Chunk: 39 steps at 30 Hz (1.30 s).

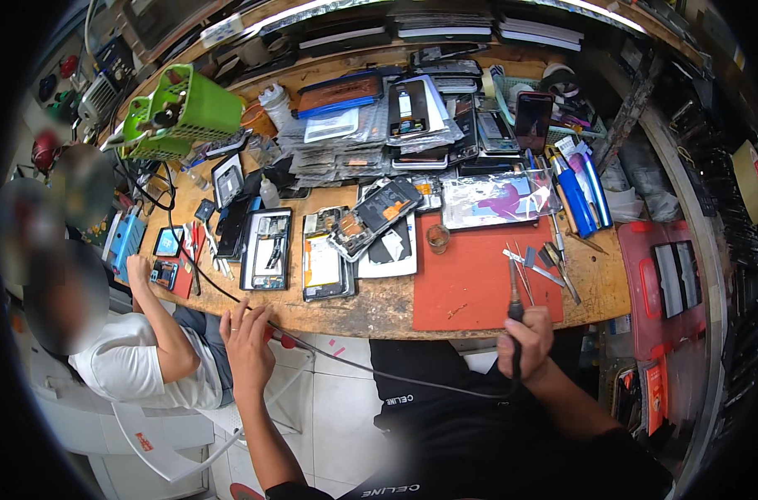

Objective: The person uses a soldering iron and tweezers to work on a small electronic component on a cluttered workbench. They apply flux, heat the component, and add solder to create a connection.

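My right hand (525,343) is closed around the dark handle of a soldering iron (515,300). The iron's thin metal shaft points up and away, over the red mat (445,287). A black cable (379,368) trails left from the iron. My left hand (247,343) is raised just off the table's front edge, its fingers bent and spread apart. The cable passes at its fingers; whether they touch it is unclear. Tweezers (525,282) and other slim metal tools lie just beyond the iron. A small round amber pot (437,238) sits at the mat's upper left.
Opened phones (379,215) and a tablet-like frame (266,250) lie mid-table. Stacks of bagged parts (337,142) fill the back, beside a green basket (191,104). Another person (145,358) sits at the left, an arm on the table. A red case (637,292) stands at the right.
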Each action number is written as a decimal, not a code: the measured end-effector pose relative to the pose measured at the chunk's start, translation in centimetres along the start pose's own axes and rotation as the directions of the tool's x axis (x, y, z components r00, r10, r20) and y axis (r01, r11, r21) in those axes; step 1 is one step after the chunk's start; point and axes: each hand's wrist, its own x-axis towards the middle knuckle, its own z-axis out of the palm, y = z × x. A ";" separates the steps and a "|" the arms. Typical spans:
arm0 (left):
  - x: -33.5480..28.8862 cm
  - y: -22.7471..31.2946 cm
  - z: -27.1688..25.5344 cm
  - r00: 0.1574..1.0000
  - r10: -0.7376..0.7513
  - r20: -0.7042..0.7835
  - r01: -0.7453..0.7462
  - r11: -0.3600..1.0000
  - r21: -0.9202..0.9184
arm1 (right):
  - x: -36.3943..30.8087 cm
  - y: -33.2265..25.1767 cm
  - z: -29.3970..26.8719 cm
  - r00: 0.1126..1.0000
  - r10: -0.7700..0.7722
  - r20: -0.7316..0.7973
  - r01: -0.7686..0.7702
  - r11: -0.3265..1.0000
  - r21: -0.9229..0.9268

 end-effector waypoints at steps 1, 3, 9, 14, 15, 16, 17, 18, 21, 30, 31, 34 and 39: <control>1.1 0.5 -0.3 0.999 0.026 0.033 -0.023 0.997 -0.076 | -0.5 0.0 0.4 1.000 0.019 0.016 -0.019 1.000 0.009; 4.1 1.7 -0.7 0.993 0.114 -0.021 -0.116 0.972 -0.204 | -0.6 0.5 0.6 1.000 0.019 0.005 -0.019 0.999 -0.046; 22.0 2.2 1.3 0.928 0.089 -0.363 -0.185 0.953 -0.241 | 1.1 1.9 -0.3 0.999 0.048 0.001 -0.047 0.987 -0.153; 43.2 -4.9 8.2 0.861 -0.422 -0.284 0.228 0.819 -0.526 | 0.9 2.5 -1.2 0.993 0.113 0.032 -0.104 0.972 -0.212; 46.3 -7.2 9.8 0.839 -0.432 -0.330 0.254 0.849 -0.463 | 0.7 2.5 -1.3 0.990 0.131 0.047 -0.118 0.970 -0.214; 49.6 -9.5 11.2 0.828 -0.439 -0.349 0.386 0.898 -0.214 | 0.6 2.5 -1.2 0.987 0.149 0.062 -0.133 0.968 -0.212; 51.9 -11.8 13.0 0.836 -0.381 -0.396 0.371 0.923 -0.104 | 0.4 2.4 -1.3 0.984 0.160 0.083 -0.141 0.969 -0.201; 53.6 -15.0 13.9 0.918 -0.177 -0.356 0.261 0.943 0.205 | 0.4 2.5 -1.2 0.984 0.162 0.074 -0.144 0.968 -0.208; 60.0 -20.6 18.8 0.942 -0.178 -0.285 0.243 0.946 0.215 | 0.3 2.0 -1.0 0.978 0.204 0.035 -0.192 0.957 -0.216; 68.5 -31.9 24.4 0.977 -0.100 -0.186 0.186 0.829 0.528 | 1.2 1.7 -1.5 0.950 0.299 0.091 -0.280 0.944 -0.176; 68.8 -32.6 24.4 0.980 -0.057 -0.190 0.147 0.854 0.499 | 1.3 1.8 -1.4 0.951 0.297 0.088 -0.280 0.946 -0.164; 69.4 -33.1 23.4 0.959 0.139 -0.246 -0.041 0.930 0.365 | 1.3 1.9 -1.2 0.965 0.250 0.079 -0.233 0.956 -0.181; 66.8 -27.9 20.0 0.982 -0.069 -0.176 0.041 0.986 -0.160 | 0.8 2.1 -0.9 0.974 0.224 0.030 -0.218 0.966 -0.140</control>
